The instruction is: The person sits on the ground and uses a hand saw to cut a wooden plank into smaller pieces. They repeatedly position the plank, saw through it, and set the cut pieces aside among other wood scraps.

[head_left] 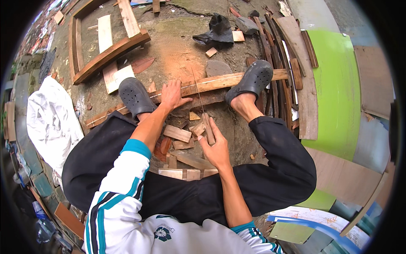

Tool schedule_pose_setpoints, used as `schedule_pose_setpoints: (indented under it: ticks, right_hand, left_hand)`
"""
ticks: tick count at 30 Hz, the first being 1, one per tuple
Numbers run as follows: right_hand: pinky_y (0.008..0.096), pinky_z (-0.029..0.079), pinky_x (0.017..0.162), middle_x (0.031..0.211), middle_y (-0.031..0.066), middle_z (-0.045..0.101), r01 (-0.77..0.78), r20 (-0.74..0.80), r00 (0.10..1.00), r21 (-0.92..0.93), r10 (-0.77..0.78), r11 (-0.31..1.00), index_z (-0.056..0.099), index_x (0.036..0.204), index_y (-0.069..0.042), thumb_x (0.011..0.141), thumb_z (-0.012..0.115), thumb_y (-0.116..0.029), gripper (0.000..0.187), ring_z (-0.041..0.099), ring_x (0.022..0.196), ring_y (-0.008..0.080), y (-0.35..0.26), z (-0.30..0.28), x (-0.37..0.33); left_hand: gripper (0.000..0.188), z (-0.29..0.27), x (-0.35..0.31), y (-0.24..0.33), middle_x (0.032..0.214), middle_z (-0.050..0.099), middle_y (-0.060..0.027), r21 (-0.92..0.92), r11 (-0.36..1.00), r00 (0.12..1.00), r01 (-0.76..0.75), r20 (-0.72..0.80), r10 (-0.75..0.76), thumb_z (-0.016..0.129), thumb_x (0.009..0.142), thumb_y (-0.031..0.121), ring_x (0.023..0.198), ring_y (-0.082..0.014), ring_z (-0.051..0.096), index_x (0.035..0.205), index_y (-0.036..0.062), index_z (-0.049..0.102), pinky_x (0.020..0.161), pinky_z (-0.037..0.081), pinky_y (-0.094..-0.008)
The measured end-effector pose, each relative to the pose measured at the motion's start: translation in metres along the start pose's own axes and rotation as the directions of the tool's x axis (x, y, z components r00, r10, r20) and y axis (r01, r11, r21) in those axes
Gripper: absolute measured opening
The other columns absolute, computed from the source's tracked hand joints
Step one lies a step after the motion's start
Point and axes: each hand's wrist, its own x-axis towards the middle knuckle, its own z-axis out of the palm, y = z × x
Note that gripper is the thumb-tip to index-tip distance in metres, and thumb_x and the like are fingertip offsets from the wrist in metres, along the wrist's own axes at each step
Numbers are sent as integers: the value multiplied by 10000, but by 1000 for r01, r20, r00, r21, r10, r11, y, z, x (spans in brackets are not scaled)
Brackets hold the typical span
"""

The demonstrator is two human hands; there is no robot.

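Note:
A long wooden batten [215, 83] lies crosswise on the ground, with a dark grey clog [134, 95] on its left part and another clog [253, 78] on its right. Between them my left hand [171, 95] grips the batten from above, thumb pointing right. My right hand [218, 150] is closed around the wooden handle of a handsaw [208, 128]. The thin saw blade [197, 89] crosses the batten just right of my left hand. Whether its teeth have cut into the wood, I cannot tell. Short wood offcuts [177, 133] lie below the batten, near the handle.
A wooden frame [111, 55] lies at the far left, above a white sack [53, 122]. Black plastic [216, 31] and orange sawdust [179, 57] are beyond the batten. Dark wood strips [275, 55] and a green panel [332, 93] lie at the right.

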Motion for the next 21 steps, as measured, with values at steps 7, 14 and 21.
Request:
schedule_pose_setpoints:
  ticks: [7, 14, 21]
  right_hand:
    - [377, 484, 1026, 1338, 261, 622, 12, -37, 999, -21, -13, 1000, 515, 1445, 5, 943, 620, -134, 532, 621, 1247, 350, -8, 4, 6]
    - [365, 474, 1034, 1319, 219, 655, -42, -26, 999, -57, 41, 998, 574, 1392, 13, 953, 602, -100, 454, 636, 1235, 289, -51, -12, -28]
    - [381, 495, 987, 1235, 247, 681, -12, -99, 995, -103, 2, 995, 598, 1364, -15, 955, 612, -198, 448, 655, 1186, 360, -6, 24, 82]
  left_hand:
    - [861, -7, 9, -13, 1190, 654, -198, -79, 995, 995, -57, 77, 63, 801, 693, 627, 1100, -371, 645, 1229, 11, 528, 860, 536, -498]
    - [809, 9, 4, -28, 1096, 692, -217, -151, 984, 995, -100, -46, 94, 811, 697, 559, 1025, -396, 678, 1233, 25, 527, 834, 551, -497]
    - [797, -9, 14, -11, 1126, 685, -214, -119, 993, 993, -25, 112, 38, 840, 675, 499, 1026, -397, 679, 1238, 29, 529, 855, 556, -486]
